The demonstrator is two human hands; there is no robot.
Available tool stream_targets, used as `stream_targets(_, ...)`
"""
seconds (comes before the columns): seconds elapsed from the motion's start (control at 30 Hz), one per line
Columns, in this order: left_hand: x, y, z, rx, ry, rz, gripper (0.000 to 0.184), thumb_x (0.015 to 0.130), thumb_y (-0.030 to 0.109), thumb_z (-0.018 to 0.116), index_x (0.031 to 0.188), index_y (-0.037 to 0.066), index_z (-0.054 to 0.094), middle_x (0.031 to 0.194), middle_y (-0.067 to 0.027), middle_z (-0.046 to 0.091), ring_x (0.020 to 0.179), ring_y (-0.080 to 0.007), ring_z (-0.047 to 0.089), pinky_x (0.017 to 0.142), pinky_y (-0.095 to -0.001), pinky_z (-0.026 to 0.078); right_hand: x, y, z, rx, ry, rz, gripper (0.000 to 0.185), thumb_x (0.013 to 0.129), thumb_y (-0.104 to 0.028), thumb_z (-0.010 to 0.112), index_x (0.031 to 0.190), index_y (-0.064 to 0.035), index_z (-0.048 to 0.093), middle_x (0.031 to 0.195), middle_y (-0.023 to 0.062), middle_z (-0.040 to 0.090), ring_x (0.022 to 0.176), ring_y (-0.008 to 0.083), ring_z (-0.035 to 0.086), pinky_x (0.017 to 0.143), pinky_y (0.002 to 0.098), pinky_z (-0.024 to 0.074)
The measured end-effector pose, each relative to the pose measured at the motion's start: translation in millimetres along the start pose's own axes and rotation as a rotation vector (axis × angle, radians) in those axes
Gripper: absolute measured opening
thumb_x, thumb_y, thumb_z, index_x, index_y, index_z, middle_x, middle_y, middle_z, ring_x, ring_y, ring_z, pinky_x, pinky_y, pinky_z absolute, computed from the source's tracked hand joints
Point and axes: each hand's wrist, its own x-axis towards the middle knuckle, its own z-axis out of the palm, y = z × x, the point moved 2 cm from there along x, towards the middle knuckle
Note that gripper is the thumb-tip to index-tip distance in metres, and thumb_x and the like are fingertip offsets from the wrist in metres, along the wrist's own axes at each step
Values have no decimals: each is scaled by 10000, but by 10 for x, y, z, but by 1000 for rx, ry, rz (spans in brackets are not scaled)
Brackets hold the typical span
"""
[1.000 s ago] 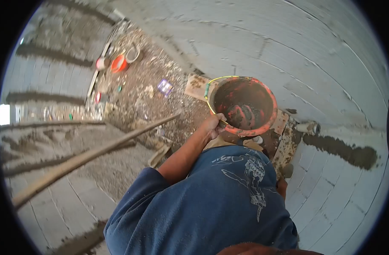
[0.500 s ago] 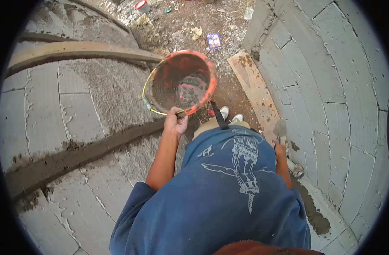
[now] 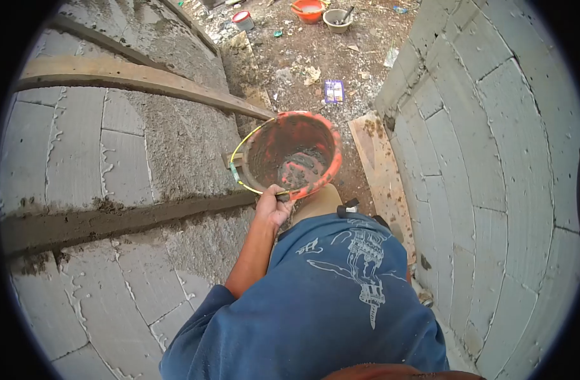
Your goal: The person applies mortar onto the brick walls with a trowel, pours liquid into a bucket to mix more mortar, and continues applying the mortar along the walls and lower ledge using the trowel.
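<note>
My left hand (image 3: 274, 206) is closed on the near rim of a red bucket (image 3: 331, 174), which it carries in front of my waist. Wet grey mortar (image 3: 300, 170) coats the inside and lies at the bottom of the bucket. A yellow wire handle with a green grip hangs over the bucket's left side. My right hand is hidden beside my body; only a sliver of that arm shows at the right edge of the blue shirt (image 3: 328, 285).
A wooden beam (image 3: 157, 81) slants in from the left to beside the bucket. Block walls (image 3: 486, 190) stand on both sides. A mortar-stained board (image 3: 383, 168) lies along the right wall. Farther off are an orange basin (image 3: 309, 14), a pale basin (image 3: 337, 26) and a small pail (image 3: 243, 23).
The view has swung round toward the passage between the walls. My left hand still holds the bucket. My right hand, seen half a second ago with a trowel, has gone out of sight.
</note>
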Motion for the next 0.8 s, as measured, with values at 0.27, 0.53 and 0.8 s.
stream_targets(0.27,227,-150,739,143,-80,33,168,867,-12,494,1033,4,522,1033,-144,628,941,-304,690,812,-492,644,453,-30,-219,127,13,139,629,867,-407,668,1051,193,618,872,248,685,824,314,670,709,448,511)
stream_targets(0.53,968,146,1648,226,0,47,307,876,-23,469,1180,-19,507,1140,-170,637,986,-303,696,874,-484,628,995,-1000,61,131,-26,152,603,877,-397,661,1063,176,621,861,240,683,791,321,669,685,449,513)
stream_targets(0.8,2476,1096,2569,166,110,77,210,873,6,502,1081,8,531,1053,-138,647,924,-281,693,838,-493,627,2081,-3169,608,-155,-92,41,579,887,-386,654,1075,160,625,850,233,681,758,328,669,661,451,515)
